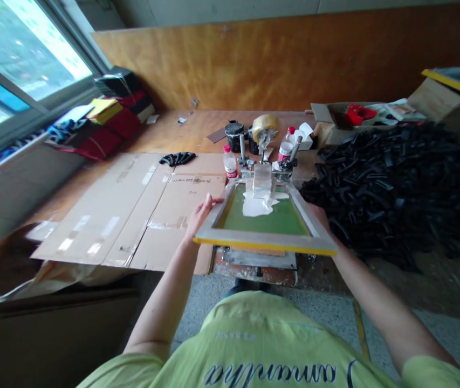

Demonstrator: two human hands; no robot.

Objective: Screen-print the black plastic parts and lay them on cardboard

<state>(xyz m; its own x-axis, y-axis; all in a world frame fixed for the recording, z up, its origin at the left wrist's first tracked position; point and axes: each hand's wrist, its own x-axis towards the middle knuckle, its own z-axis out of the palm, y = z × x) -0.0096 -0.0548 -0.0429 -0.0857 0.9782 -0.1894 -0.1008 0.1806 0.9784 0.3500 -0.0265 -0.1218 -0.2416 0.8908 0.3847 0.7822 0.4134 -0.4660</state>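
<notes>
Screen-printing frame (266, 229) sits centre, raised at the near edge, hinged at the far end on a metal clamp (264, 167). Wooden border, yellow strip along the near rail, green mesh inside. White ink puddle (259, 205) on the mesh toward the far end, with a pale squeegee (262, 180) standing in it.

Left hand (200, 215): on the frame's left rail, fingers curled over the top edge, thumb side under, so closed on the rail. Right hand (319, 216): at the right rail, mostly hidden behind the frame; looks like it grips the rail, but I can't tell how far the fingers close.

Under the frame: a metal printing base (260, 261) with a worn, reddish front edge.

Around it:
- Flattened cardboard (132, 210) left of the frame, taped seams, lying on the wooden table (197, 126).
- One black piece (177, 158) on the cardboard's far edge.
- Large heap of black pieces (395, 183) to the right, just beside the frame.
- Two small bottles with red caps: one (230, 161) left of the clamp, one (286, 145) right of it.
- Black pot (234, 133) and a tape roll (265, 126) behind the clamp.
- Open carton (335, 121) with something red (357, 114) inside, far right.
- Stack of red, yellow and dark fabric (112, 121) by the window (15, 59), far left.

Person wears a lime-green shirt (262, 345).
</notes>
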